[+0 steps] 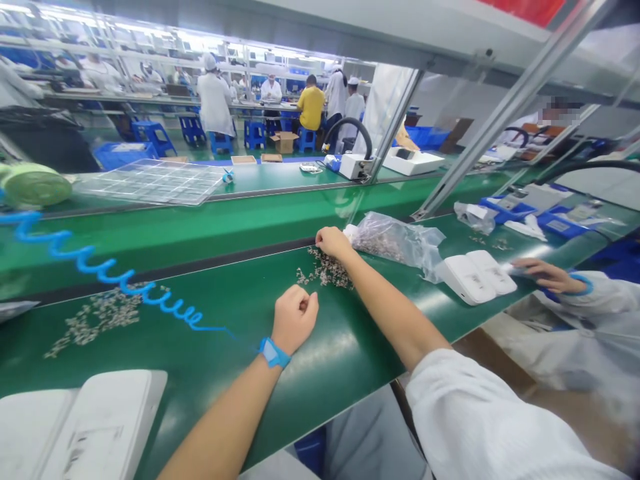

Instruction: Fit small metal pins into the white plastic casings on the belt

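Note:
My left hand (pixel 295 320) is curled into a fist above the green conveyor belt (pixel 240 360), with a blue wrist strap (pixel 273 353) and its coiled blue cord (pixel 100 270) attached. My right hand (pixel 334 243) rests at the far edge of a scattered pile of small metallic parts (pixel 326 272), its fingertips hidden beneath it. A clear plastic bag of similar parts (pixel 393 239) lies just to its right. A second spread of parts (pixel 95 320) lies farther left on the belt.
Two white boxes (pixel 475 277) stand on the belt, with a co-worker's hand (pixel 550 275) beside them. A white device (pixel 85 427) sits in the near left corner. Beyond a raised belt with a clear grid tray (pixel 150 182), people in white work at benches.

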Tool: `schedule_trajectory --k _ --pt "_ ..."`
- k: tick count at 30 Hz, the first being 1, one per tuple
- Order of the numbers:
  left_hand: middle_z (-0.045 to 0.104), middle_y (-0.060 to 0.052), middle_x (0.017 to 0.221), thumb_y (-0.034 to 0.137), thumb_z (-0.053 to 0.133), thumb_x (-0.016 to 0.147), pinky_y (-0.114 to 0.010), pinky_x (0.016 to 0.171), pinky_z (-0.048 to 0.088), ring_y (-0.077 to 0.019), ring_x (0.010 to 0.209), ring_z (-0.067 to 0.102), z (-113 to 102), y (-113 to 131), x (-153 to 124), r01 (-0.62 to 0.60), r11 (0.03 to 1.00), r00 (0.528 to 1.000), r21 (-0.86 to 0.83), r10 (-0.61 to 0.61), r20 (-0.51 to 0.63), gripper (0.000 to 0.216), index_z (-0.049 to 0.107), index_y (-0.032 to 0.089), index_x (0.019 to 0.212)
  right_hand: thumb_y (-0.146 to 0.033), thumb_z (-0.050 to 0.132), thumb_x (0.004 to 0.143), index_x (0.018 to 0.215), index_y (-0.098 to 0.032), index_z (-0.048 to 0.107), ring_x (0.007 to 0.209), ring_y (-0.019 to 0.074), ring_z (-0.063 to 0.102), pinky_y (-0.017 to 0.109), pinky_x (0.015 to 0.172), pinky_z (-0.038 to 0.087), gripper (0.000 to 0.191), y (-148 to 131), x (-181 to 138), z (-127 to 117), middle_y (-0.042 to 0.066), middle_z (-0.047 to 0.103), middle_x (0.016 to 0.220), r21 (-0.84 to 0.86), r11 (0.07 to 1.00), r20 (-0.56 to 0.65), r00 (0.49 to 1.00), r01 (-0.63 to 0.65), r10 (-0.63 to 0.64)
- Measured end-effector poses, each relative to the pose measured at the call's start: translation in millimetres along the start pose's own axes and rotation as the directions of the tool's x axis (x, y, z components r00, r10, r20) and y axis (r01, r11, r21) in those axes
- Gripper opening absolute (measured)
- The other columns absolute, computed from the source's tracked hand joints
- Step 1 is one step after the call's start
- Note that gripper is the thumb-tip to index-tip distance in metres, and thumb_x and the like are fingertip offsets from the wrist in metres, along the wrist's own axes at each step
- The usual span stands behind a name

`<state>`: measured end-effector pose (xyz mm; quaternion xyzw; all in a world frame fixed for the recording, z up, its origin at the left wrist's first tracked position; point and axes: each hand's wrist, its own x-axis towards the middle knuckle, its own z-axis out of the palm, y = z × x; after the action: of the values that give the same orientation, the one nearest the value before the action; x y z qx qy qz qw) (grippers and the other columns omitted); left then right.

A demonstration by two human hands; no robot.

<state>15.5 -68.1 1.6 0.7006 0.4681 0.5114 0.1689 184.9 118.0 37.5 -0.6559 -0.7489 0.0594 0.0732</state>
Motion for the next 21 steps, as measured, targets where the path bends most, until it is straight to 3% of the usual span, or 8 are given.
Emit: schedule_trajectory --k 5,9,15,21 --pt "0.040 0.004 0.059 0.027 0.052 0.093 -0.027 0.056 0.033 -0.0103 0.055 0.041 1 0 2 0.024 0.999 1.000 0.026 -0.024 0.002 0.040 0.035 0.021 0.057 -0.040 0.062 0.097 0.128 -0.018 0.060 0.111 0.0222 0.064 0.044 0.094 0.057 0.038 2 5 -1 0.010 0.062 0.129 0.001 0.998 -0.015 0.998 0.056 -0.056" --pt "0.039 0.004 0.058 0.028 0.051 0.093 -0.027 0.056 0.032 -0.0105 0.054 0.040 1 -3 5 0.023 1.000 1.000 0.017 -0.023 0.001 0.041 0.035 0.021 0.056 -0.040 0.062 0.097 0.127 -0.017 0.060 0.110 0.0219 0.064 0.044 0.093 0.057 0.037 29 -9 -18 0.010 0.062 0.128 0.038 0.996 -0.104 0.992 0.078 -0.074" --pt "0.036 0.004 0.057 0.031 0.052 0.092 -0.028 0.058 0.029 -0.0106 0.054 0.037 2 -8 9 0.027 0.999 0.999 -0.029 -0.027 0.022 0.043 0.034 0.021 0.055 -0.039 0.062 0.097 0.127 -0.018 0.060 0.111 0.0223 0.064 0.045 0.094 0.057 0.037 126 -77 -54 0.010 0.062 0.129 0.042 0.995 -0.262 0.960 -0.094 0.101" --pt "0.038 0.004 0.056 0.032 0.054 0.091 -0.028 0.059 0.029 -0.0109 0.055 0.038 4 -10 8 0.026 0.999 0.999 -0.033 -0.025 0.038 0.042 0.036 0.020 0.055 -0.039 0.055 0.101 0.124 -0.017 0.063 0.112 0.0207 0.063 0.040 0.097 0.055 0.033 217 -181 -68 0.013 0.061 0.130 0.057 0.928 -0.408 0.840 -0.368 0.358"
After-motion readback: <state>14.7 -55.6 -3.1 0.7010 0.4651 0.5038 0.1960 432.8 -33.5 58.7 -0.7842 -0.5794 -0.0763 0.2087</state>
